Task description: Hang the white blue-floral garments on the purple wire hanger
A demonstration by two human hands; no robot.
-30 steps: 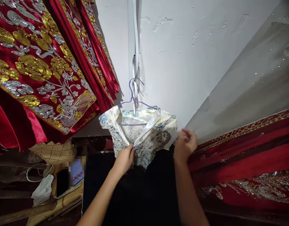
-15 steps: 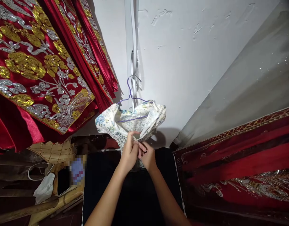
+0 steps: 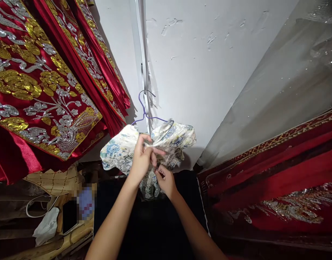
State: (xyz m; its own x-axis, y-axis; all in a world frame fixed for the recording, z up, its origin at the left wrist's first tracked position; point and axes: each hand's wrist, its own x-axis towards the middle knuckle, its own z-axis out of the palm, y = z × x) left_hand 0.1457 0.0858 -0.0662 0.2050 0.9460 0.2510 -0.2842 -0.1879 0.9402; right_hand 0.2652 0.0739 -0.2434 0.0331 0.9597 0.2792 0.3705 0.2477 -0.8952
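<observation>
A pale garment with blue and yellow flowers (image 3: 116, 148) hangs from a purple wire hanger (image 3: 144, 115) in front of me. Its wide collar or shoulder part spreads to both sides, and the lower part looks gathered. My left hand (image 3: 143, 156) is at the front, just below the neckline, fingers bent around the cloth edge and one finger pointing right. Slightly lower and to the right, my right hand (image 3: 165, 179) pinches the front edge with thumb and fingers. Whatever small fastening may lie between the fingertips is too small to make out.
A white metal strip (image 3: 142, 39) runs down the white wall (image 3: 198, 83) behind the hanger. Red embroidered clothing (image 3: 33, 83) hangs at left. More red cloth under clear plastic (image 3: 276, 173) is at right. A phone (image 3: 70, 216) lies on wood at lower left.
The garment's top has folded closer together, covering the opening at the neck. My right hand has moved down a little, apart from the left. The view has shifted slightly to the right.
</observation>
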